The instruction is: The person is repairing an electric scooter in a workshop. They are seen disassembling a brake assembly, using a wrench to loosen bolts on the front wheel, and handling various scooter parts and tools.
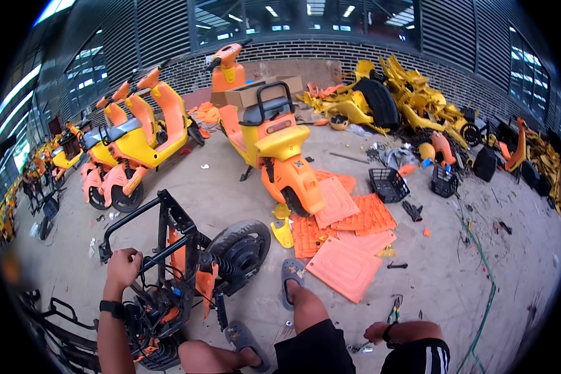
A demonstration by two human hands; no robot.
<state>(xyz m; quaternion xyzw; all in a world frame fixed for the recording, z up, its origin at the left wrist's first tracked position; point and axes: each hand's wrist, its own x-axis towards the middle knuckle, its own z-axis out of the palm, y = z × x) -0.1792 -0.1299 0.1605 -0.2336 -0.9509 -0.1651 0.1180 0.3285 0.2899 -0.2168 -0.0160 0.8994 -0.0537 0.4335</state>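
A stripped scooter frame [179,215] of black metal tubes stands close on my left, its rear wheel [248,246] turned to the right. My left hand [124,267] is at its tubing, fingers curled over the frame near some black cables [144,274]. Down at the right, beside my knee, my right hand [375,332] is low over the floor with its fingers closed. Small silver metal parts [359,349] show just below it, and I cannot make out whether it grips one. Pliers [394,308] with green and yellow handles lie a little beyond that hand.
Orange panels [345,267] are spread ahead, behind them a yellow and orange scooter [280,149]. Black baskets [388,185] and a glove [412,210] lie right. More scooters [140,140] stand left; yellow body parts [411,93] are heaped by the wall. A green cable [493,290] crosses the floor.
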